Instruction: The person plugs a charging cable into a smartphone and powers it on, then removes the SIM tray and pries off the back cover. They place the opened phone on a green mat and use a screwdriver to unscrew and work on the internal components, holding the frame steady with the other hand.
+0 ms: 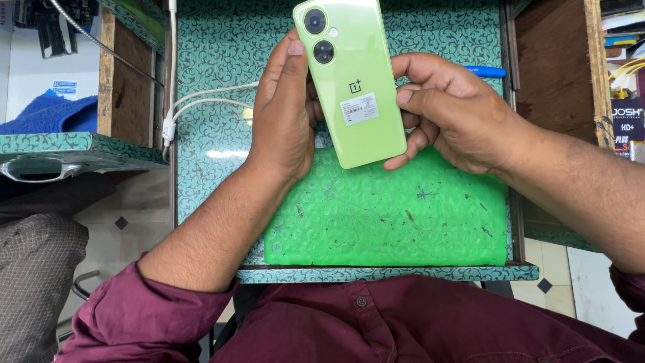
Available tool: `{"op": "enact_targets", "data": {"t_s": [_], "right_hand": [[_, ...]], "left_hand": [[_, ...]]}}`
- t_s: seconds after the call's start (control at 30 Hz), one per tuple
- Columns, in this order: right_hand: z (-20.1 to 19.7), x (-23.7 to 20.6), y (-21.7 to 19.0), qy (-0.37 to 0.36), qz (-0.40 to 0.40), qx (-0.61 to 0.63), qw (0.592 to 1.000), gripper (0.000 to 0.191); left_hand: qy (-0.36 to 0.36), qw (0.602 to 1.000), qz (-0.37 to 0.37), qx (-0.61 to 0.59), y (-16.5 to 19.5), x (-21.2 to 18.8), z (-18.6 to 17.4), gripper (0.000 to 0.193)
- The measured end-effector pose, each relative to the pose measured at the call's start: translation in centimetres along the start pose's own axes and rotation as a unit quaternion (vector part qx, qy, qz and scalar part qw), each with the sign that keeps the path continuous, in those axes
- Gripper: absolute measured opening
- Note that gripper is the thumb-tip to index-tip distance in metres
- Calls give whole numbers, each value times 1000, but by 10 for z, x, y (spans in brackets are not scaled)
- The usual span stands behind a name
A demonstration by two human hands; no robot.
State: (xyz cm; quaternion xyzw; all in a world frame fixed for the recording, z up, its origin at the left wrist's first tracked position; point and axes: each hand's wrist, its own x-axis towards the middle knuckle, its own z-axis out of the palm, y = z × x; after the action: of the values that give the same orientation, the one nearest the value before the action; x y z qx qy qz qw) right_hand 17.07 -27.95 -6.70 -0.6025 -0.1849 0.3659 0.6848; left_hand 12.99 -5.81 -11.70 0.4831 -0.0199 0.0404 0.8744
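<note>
Both hands, left hand (285, 117) at nine o'clock, right hand (447, 111) at three, clamp a lime-green phone (353, 81) above a green mat (390, 215).

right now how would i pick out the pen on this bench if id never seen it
Start at the teal patterned worktop with the bright green mat on it. Look past the right hand, which with the left hand holds a light green phone. The pen lies behind that hand near the right edge, the only blue, slim thing there.
</note>
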Motion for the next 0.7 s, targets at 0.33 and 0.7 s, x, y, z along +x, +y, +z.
{"op": "enact_targets", "data": {"t_s": [0.33,0.7], "right_hand": [[1,-1,-1,4,-12,-33,999,34],[2,0,-1,28,-20,-35,999,34]], "left_hand": [[2,1000,5,20,-4,0,-3,49],[6,998,12,61,-4,-1,-2,51]]}}
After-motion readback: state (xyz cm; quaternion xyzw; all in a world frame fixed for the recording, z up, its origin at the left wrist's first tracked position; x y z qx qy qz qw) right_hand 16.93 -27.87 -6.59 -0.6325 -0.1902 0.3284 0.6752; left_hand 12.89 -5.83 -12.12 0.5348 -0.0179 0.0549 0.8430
